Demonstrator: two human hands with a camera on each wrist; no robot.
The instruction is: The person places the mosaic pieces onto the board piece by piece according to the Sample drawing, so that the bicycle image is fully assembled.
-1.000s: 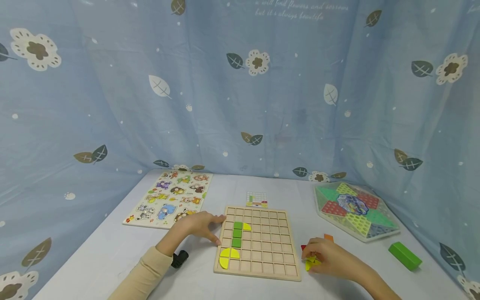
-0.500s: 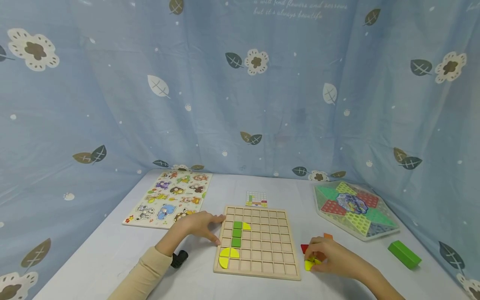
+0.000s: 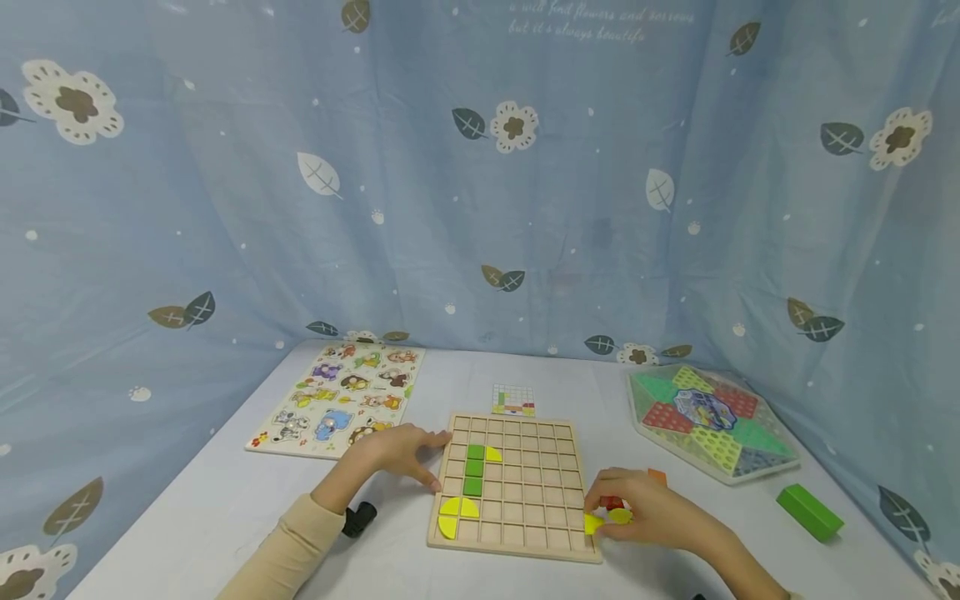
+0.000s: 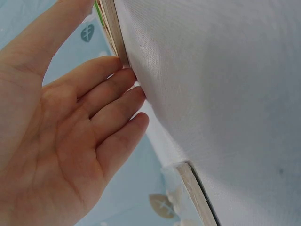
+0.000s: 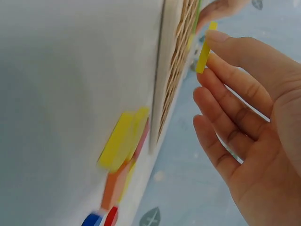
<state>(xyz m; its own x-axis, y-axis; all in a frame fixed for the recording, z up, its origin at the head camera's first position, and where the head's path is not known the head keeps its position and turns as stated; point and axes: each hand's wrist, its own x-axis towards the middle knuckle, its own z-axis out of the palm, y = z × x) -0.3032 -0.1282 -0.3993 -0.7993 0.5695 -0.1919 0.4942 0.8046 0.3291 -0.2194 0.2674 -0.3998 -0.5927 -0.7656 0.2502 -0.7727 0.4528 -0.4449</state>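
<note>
My right hand (image 3: 637,508) pinches a yellow tile (image 3: 593,523) between thumb and forefinger, above the near right corner of the wooden grid board (image 3: 517,550). The right wrist view shows this tile (image 5: 205,49) edge-on, raised off the board. My left hand (image 3: 401,454) rests against the board's left edge with its fingers fairly straight. Green square tiles (image 3: 474,468) stand in a column on the grid, with yellow quarter-circle tiles (image 3: 468,507) near the lower left corner and another higher up. Loose yellow (image 3: 620,516), red (image 3: 612,502) and orange tiles (image 3: 657,477) lie by my right hand.
A small pattern card (image 3: 514,399) lies behind the board. At the back left is an animal puzzle board (image 3: 347,392); at the right, a hexagonal game box (image 3: 708,421) and a green block (image 3: 810,511). A small black object (image 3: 360,518) sits beside the left forearm.
My right hand has picked a yellow tile from the loose pieces and carried it left to the board's right edge. The left hand has stayed put.
</note>
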